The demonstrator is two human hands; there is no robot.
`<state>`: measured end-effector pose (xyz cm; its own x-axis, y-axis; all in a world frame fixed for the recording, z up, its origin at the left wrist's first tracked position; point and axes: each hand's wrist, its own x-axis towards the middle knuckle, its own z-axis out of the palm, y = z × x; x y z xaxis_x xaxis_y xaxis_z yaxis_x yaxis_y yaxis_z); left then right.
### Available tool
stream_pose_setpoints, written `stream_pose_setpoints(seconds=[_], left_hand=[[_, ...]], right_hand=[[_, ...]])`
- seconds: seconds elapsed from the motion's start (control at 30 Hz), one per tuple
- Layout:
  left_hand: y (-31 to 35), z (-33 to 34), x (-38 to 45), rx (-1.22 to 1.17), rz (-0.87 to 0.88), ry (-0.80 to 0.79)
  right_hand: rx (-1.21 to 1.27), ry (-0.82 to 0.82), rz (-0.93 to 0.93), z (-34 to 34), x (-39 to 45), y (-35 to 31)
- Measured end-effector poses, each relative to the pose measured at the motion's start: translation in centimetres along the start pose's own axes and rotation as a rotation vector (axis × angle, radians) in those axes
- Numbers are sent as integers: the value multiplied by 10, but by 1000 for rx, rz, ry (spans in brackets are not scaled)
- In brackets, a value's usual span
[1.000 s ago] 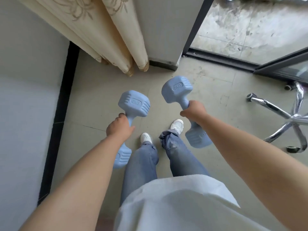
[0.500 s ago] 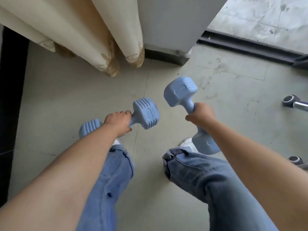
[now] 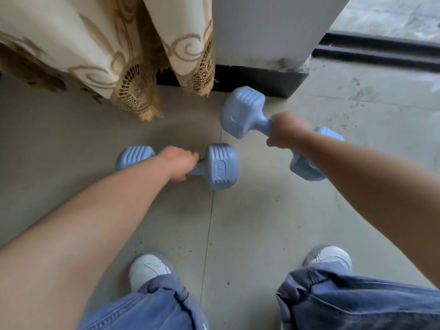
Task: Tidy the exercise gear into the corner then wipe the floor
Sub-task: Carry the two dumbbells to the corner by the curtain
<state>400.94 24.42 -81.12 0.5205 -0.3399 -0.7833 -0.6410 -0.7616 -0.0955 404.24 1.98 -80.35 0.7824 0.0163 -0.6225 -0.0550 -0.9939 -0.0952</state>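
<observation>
With our left hand and right hand each clamped round a dumbbell handle, we should lower gently beside the wall.

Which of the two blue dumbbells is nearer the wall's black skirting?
The dumbbell in the right hand: its far head nearly reaches the black skirting. The left hand's dumbbell lies farther back.

Bare forearms, blue jeans, white sneakers
</observation>
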Motion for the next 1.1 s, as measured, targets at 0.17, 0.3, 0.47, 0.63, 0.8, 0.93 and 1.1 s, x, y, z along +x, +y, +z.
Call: stream_pose_setpoints(seconds=[0.17,0.3,0.47,0.63,0.8,0.93,1.1], left_hand=[[-2,13,6,-7,-13,-12],[2,18,1,-29,-21,-4],[0,27,-2,-55,-26,8],[-11,25,0,-244,-126,56],[-17,30,3,-306,-169,96],[-11,41,0,-314,-131,73],[-10,33,-4,-297,-205,98]], right_hand=[[-72,78,-82,-4,29,-20],[-135,140,-111,-9,40,-32],[-158,154,-96,-11,53,-41],[-199,171,-157,-9,64,-51],[-293,185,-241,-6,71,-61],[-329,194,-280,-11,78,-59],[-341,192,-303,-14,78,-56]])
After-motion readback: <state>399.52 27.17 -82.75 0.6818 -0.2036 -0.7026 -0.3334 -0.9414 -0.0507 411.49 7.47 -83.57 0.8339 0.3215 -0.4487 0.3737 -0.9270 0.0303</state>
